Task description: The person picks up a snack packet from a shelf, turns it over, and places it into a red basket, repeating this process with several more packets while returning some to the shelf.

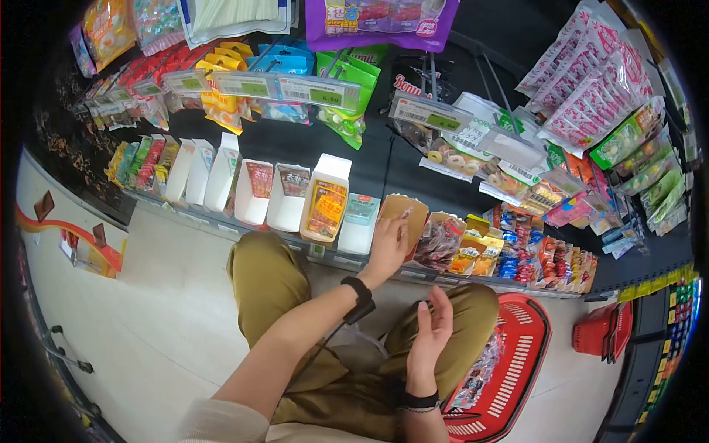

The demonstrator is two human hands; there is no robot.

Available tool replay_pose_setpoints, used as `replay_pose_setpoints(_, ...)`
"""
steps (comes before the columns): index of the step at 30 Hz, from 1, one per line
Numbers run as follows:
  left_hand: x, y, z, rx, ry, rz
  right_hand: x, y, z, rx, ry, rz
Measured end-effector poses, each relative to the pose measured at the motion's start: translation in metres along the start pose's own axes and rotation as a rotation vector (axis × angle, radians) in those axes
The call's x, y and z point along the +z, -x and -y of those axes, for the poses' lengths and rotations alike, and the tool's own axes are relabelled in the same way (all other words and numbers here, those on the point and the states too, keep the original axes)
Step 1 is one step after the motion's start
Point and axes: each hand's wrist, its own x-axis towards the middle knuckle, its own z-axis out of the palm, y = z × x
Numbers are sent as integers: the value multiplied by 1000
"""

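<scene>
Fingers (401, 232) of the left hand (388, 249) reach to a brown box (419, 219); their grip I cannot tell. The right hand (430, 334), loosely open, hovers by the right knee (474, 308).

the box (418, 216) is brown; left of it, a pouch (327, 208) is orange and yellow; above it, a bag (380, 37) is purple; below it, trousers (264, 267) are olive and a basket (545, 328) red.
</scene>
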Motion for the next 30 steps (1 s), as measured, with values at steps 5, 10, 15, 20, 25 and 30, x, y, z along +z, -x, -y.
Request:
replay_pose_setpoints(5,-65,-13,-69,-302,617,163,-1,-10,-2,54,-102,-36)
replay_pose_setpoints(10,-109,-30,-111,-398,949,518,7,-4,17,194,-375,146)
replay_pose_setpoints(15,-119,-35,-118,-386,1130,666,8,4,26,118,-302,181)
replay_pose_setpoints(20,-127,-37,-121,-394,1106,696,7,10,32,129,-318,156)
replay_pose_setpoints(25,-121,-41,-118,-391,1100,722,5,7,31,110,-314,157)
replay_pose_setpoints(30,-122,-43,-112,-470,1169,656,5,6,38,89,-300,182)
